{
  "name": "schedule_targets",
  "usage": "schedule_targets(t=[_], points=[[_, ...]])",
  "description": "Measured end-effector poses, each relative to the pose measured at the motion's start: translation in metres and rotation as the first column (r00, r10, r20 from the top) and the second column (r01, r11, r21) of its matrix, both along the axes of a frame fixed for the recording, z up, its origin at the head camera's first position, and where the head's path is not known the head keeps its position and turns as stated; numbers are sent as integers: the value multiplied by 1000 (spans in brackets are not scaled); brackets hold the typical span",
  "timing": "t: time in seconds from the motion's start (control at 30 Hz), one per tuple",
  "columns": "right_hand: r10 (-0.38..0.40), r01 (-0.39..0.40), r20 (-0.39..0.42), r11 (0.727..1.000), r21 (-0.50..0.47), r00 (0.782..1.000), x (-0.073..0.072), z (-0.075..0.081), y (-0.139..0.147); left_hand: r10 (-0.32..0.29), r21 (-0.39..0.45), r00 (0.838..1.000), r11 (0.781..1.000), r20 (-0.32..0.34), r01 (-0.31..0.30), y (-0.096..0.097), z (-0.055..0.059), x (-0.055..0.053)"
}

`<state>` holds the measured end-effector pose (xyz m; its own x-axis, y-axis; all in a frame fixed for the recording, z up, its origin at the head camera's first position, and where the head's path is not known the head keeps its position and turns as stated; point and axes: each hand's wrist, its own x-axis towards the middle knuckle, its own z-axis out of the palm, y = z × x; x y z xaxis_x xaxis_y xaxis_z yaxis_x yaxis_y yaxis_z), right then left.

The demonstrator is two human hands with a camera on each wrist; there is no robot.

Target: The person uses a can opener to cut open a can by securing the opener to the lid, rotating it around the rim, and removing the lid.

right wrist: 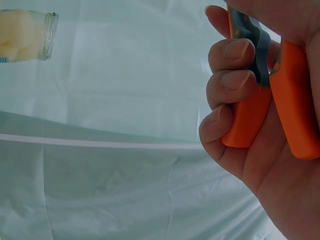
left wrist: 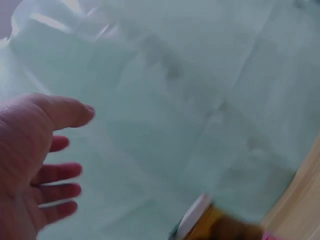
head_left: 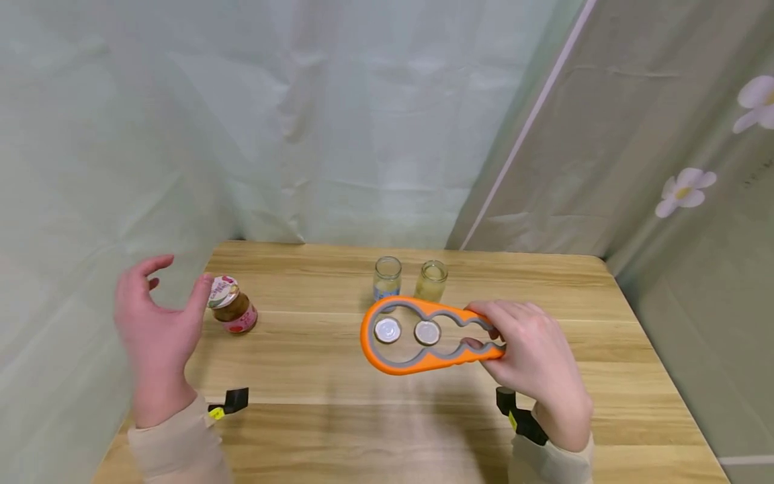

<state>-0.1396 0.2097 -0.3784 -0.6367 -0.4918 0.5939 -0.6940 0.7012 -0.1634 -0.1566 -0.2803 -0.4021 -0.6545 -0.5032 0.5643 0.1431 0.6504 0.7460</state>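
Note:
My right hand [head_left: 532, 346] grips the handle ends of an orange and grey jar opener [head_left: 417, 366], its wide loop pointing left over the table. In the right wrist view, curled fingers [right wrist: 232, 80] wrap one orange handle. Through the opener's loop, two round metal lids [head_left: 387, 330] show on the wood. My left hand [head_left: 160, 323] is raised at the left with thumb and fingers spread, holding nothing. Just right of its thumb, a lidded jar [head_left: 240, 312] with brown contents and a pink label stands on the table. The left wrist view catches that jar [left wrist: 220, 227] at its bottom edge.
Behind the opener, two lidless glass jars stand side by side: one with a blue label [head_left: 387, 272], the other with pale yellow contents [head_left: 431, 282]. The wooden table [head_left: 302, 376] meets pale curtains [head_left: 375, 134] at its back and sides.

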Motion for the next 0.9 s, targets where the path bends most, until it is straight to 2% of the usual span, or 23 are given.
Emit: schedule_targets(t=[0.07,0.13,0.23,0.33,0.47,0.57,0.63,0.8,0.9], points=[[3,-3,1,1000,-1,1000,0,0,0,28,23,996,999,83,-30,-11,-2,2],[5,-5,3,1000,-3,1000,0,-1,-1,37,64,985,997,171,-48,-21,-4,3],[7,-7,5,1000,-3,1000,0,-1,-2,24,127,960,990,280,-62,-34,-8,4],[6,-6,7,1000,-1,1000,0,-1,-3,-22,167,925,985,380,-45,-44,-11,7],[7,-7,3,1000,2,1000,-1,-1,-4,-116,181,881,983,458,35,-53,-16,11],[4,-4,8,1000,5,1000,-1,-1,-3,-187,186,862,976,472,110,-59,-21,14],[0,0,13,1000,9,1000,-1,-1,-3,-233,180,841,970,488,164,-63,-24,15],[2,-2,15,1000,13,1000,0,0,-3,-355,180,776,935,522,307,-72,-32,14],[4,-4,15,1000,15,1000,-1,-1,-3,-415,198,740,909,529,368,-77,-39,12]])
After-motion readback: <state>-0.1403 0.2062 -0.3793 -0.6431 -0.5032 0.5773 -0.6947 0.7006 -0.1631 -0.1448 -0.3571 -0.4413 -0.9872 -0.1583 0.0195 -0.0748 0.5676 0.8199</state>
